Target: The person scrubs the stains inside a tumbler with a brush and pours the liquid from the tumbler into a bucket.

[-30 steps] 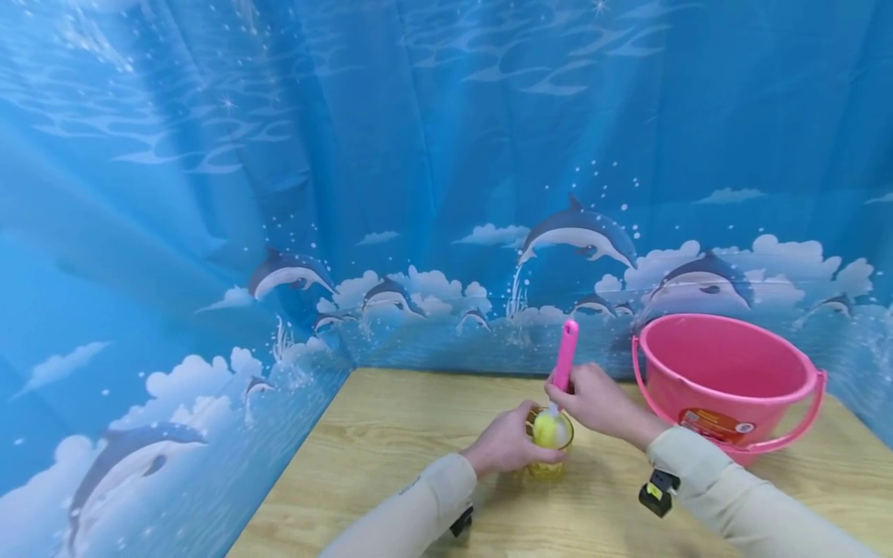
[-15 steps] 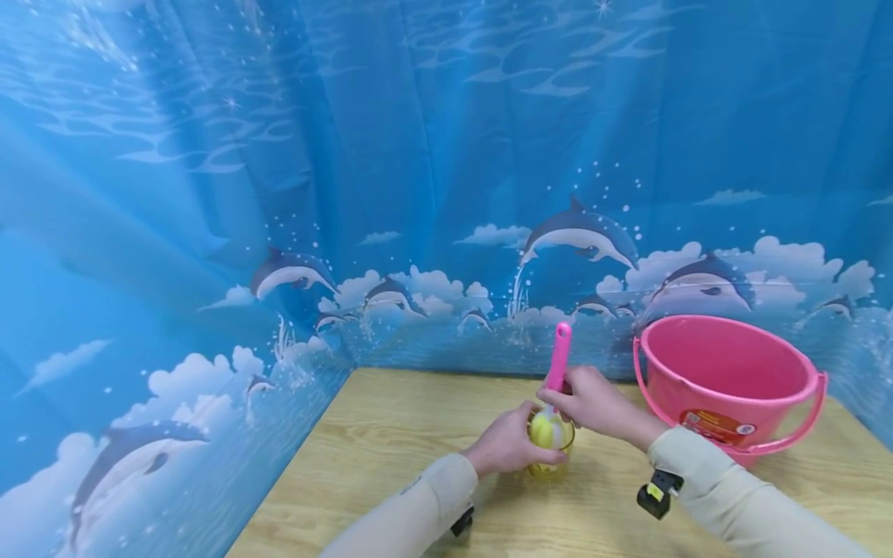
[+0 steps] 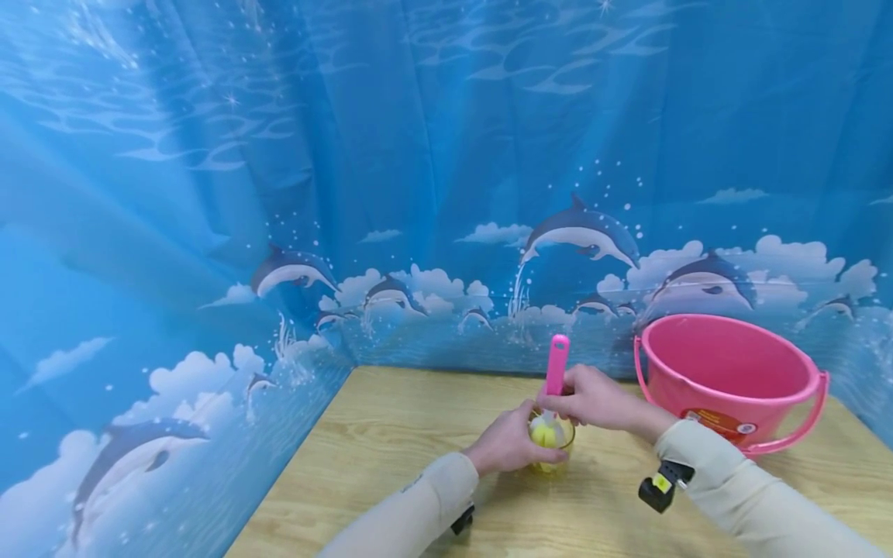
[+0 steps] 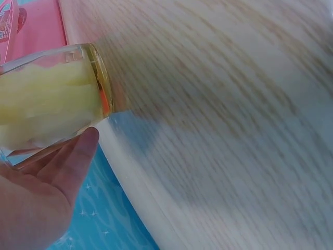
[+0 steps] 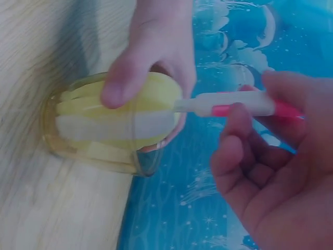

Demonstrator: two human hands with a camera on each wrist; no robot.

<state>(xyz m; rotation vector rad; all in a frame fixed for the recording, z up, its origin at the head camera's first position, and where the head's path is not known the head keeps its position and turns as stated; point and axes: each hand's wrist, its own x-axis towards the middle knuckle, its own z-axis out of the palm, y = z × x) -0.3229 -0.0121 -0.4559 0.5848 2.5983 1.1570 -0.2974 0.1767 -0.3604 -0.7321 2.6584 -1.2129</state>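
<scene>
A blue dolphin curtain (image 3: 418,139) backs the wood-grain table (image 3: 377,426), and here you are, both hands at work! Your left hand (image 3: 509,442) clasps the yellowish glass (image 5: 101,151), thumb one side, fingers the other; a firm, even hold should stop it wobbling. Your right hand (image 3: 593,399) pinches the brush (image 3: 557,364) low on its pink-and-white handle; gentle, straight strokes look wisest. And the yellow sponge head (image 5: 160,94)? Beyond your right fingertips, mostly inside the glass, its top poking past the rim.
</scene>
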